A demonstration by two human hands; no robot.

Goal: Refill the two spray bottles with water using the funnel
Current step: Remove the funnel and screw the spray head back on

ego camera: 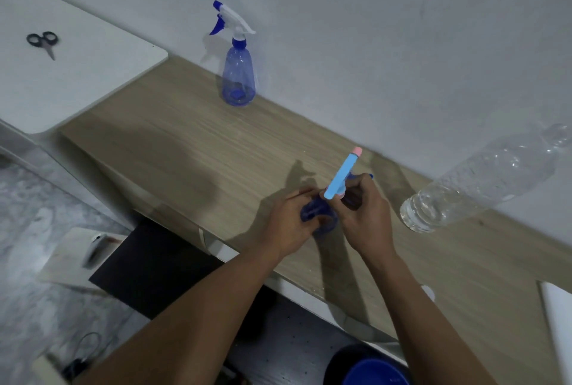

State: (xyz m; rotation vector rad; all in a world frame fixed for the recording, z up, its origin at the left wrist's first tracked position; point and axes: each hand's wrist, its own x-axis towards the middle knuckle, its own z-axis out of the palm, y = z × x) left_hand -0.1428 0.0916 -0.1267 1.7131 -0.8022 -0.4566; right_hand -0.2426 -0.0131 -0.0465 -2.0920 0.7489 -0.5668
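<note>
A blue translucent spray bottle [320,219] stands near the front edge of the wooden table [185,149]. My left hand [291,223] grips its body. My right hand [365,214] grips its light-blue spray head [342,175], whose pink-tipped nozzle points up and away. A second blue spray bottle [238,75] with a white and blue trigger head stands upright by the wall, apart from both hands. A large clear plastic water bottle [483,177] stands at the right, partly filled. No funnel is in view.
Black-handled scissors [43,42] lie on a white surface [77,75] at the far left. A blue bucket rim [377,372] shows on the floor below the table. A white object [560,322] sits at the table's right edge. Cables and boards lie on the floor at left.
</note>
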